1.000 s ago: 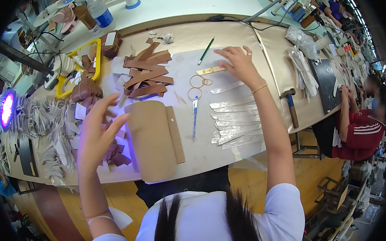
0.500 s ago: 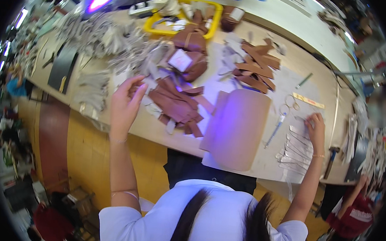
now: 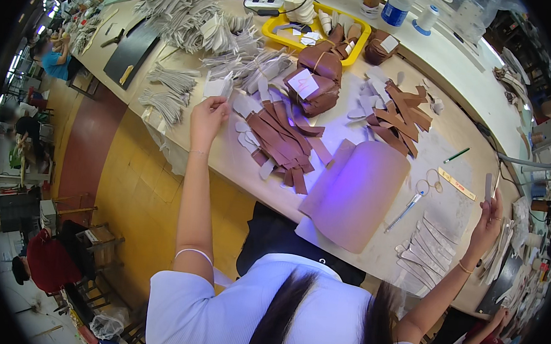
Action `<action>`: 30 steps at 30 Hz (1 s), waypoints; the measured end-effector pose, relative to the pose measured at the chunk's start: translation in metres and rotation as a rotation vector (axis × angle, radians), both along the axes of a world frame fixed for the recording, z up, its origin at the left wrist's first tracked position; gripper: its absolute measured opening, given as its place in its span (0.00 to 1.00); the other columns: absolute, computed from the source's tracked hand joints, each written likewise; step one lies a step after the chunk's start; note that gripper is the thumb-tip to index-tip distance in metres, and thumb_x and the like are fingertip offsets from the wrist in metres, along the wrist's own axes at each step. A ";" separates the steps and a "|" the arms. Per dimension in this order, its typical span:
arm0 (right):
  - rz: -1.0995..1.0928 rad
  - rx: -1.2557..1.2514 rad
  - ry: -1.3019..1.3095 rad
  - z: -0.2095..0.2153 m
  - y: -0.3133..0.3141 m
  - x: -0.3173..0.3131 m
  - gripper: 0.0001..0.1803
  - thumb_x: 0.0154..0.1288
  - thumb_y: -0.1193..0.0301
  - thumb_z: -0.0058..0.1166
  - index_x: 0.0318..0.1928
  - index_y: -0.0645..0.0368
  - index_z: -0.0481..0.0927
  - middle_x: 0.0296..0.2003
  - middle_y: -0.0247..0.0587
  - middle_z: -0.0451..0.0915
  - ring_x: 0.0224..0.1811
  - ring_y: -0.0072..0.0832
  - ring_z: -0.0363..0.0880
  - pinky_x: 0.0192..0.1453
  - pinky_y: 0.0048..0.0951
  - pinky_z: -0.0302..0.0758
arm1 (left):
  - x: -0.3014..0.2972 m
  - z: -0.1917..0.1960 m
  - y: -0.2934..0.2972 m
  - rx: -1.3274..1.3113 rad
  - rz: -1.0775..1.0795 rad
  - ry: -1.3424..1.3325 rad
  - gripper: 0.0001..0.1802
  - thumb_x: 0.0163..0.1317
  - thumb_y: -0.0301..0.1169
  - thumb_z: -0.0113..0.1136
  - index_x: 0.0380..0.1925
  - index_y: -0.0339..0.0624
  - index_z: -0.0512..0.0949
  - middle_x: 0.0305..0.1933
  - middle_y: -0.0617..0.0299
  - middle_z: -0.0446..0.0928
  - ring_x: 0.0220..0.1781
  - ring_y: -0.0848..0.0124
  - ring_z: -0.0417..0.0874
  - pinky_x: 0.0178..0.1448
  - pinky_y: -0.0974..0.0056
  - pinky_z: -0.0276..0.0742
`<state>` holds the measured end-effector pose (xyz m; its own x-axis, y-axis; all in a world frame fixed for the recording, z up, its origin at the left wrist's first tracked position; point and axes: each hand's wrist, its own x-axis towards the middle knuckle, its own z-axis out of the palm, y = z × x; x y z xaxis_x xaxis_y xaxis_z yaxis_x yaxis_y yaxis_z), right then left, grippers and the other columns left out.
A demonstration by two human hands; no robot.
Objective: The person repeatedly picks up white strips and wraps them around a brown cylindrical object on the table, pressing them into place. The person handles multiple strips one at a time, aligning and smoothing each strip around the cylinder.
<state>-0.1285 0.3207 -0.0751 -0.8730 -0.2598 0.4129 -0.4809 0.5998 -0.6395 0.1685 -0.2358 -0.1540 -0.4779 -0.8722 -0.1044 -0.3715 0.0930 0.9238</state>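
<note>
My left hand has its fingers pinched at the lower end of a pale strip bundle, at the near edge of the pale pile. Over the table's right side, my right hand is raised, fingers closed on a thin grey strip that points upward. Brown leather strips lie in a loose heap right of my left hand. A row of pale strips is fanned out left of my right wrist. A rolled tan sheet rests between my two arms.
Tied brown leather bundles stand before a yellow tray. More brown strips lie beyond the roll. Scissors, a blue-white pen, a ruler and a green pencil lie at right. Other people work nearby.
My view has shifted, so the table sits differently in it. My left hand has closed on the pale bundle. My right hand has risen away from the fanned strips, holding a grey strip.
</note>
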 end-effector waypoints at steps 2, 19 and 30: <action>0.023 -0.078 0.000 0.003 0.001 0.001 0.20 0.69 0.80 0.47 0.60 0.62 0.72 0.42 0.38 0.78 0.40 0.20 0.77 0.49 0.21 0.73 | -0.005 -0.010 0.002 -0.107 -0.030 -0.059 0.19 0.57 0.27 0.61 0.47 0.28 0.76 0.37 0.51 0.81 0.35 0.70 0.83 0.41 0.68 0.79; 0.132 -0.287 -0.052 0.023 -0.063 0.072 0.08 0.68 0.79 0.49 0.46 0.66 0.77 0.39 0.36 0.78 0.37 0.20 0.77 0.45 0.20 0.72 | -0.024 0.020 0.044 -0.515 0.004 -0.378 0.21 0.51 0.24 0.65 0.48 0.32 0.77 0.28 0.53 0.80 0.27 0.60 0.79 0.38 0.63 0.76; 0.059 -0.395 -0.139 0.024 -0.049 0.118 0.08 0.70 0.75 0.48 0.46 0.65 0.73 0.35 0.39 0.80 0.29 0.17 0.73 0.37 0.18 0.72 | 0.000 0.202 0.139 0.274 -0.708 0.374 0.09 0.54 0.21 0.64 0.35 0.29 0.78 0.29 0.55 0.79 0.28 0.71 0.83 0.32 0.72 0.79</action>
